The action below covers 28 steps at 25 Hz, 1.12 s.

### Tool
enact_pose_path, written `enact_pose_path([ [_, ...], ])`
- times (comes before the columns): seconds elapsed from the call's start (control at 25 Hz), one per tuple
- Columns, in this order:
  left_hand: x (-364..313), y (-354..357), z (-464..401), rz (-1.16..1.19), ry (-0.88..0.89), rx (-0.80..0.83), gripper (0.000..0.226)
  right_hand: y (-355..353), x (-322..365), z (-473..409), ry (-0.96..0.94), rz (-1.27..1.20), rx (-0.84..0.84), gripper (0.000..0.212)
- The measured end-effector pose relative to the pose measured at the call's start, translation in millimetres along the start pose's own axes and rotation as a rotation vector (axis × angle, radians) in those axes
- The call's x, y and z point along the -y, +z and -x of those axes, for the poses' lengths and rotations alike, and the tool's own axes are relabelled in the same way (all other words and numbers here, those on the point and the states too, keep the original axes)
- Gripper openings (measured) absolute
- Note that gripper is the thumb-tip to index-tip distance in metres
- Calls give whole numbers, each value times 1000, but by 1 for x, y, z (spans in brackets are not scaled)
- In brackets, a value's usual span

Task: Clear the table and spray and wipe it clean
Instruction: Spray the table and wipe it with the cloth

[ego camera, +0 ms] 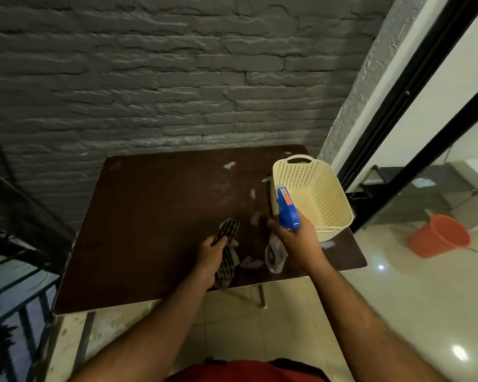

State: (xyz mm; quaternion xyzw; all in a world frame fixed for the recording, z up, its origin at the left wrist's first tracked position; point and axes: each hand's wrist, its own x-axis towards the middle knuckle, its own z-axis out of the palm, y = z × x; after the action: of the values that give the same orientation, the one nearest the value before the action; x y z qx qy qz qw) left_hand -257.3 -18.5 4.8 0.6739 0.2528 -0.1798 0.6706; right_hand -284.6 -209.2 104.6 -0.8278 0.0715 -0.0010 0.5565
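Grey stone-brick wall backs the dark brown worktop (pixel 155 216), and I count one of each main thing on or over it: one cloth, one spray bottle, one basket, plus a scatter of white paper scraps (pixel 229 165), about eight that I can make out, mostly along the right half.

My left hand (pixel 211 256) grips the checked cloth (pixel 226 244), fingers curled round its middle; the cloth is dark with pale lines, crumpled, one end poking up past the knuckles and the other hanging toward the near edge of the worktop.

My right hand (pixel 294 237) is wrapped round the spray bottle (pixel 287 208) at its neck, holding it above the worktop's right side. Its trigger head is bright blue with an orange label on top, the nozzle pointing away from me; the clear body hangs below the hand.

One cream perforated basket (pixel 315 188) sits at the worktop's right edge, just behind the bottle. One orange bucket (pixel 439 239) stands on the tiled floor to the right.
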Motion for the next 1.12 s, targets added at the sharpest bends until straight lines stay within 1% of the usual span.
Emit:
enact_pose_path([
  [0.12,7,19,-11,11,-76,8,24,-21,-11,-10,20,43,7,20],
  [0.32,17,54,-34,20,-114,-9,26,-48,-38,-36,70,55,78,29],
  [0.4,22,72,-44,22,-108,-62,26,-57,-50,-45,89,79,135,29],
  [0.48,25,88,-51,38,-104,-114,25,-63,-63,-51,51,117,201,32],
  [0.6,22,110,-57,119,-92,-198,19,-72,-80,-56,-3,172,317,49],
  [0.68,17,121,-58,104,-68,-267,19,-79,-87,-58,-2,163,361,56],
  [0.88,23,134,-67,87,-92,-336,16,-94,-92,-66,-18,111,435,57],
  [1.0,32,142,-70,57,-118,-340,31,-96,-97,-68,-50,114,424,71],
  [1.12,33,152,-74,29,-158,-342,35,-104,-101,-75,0,152,479,90],
])
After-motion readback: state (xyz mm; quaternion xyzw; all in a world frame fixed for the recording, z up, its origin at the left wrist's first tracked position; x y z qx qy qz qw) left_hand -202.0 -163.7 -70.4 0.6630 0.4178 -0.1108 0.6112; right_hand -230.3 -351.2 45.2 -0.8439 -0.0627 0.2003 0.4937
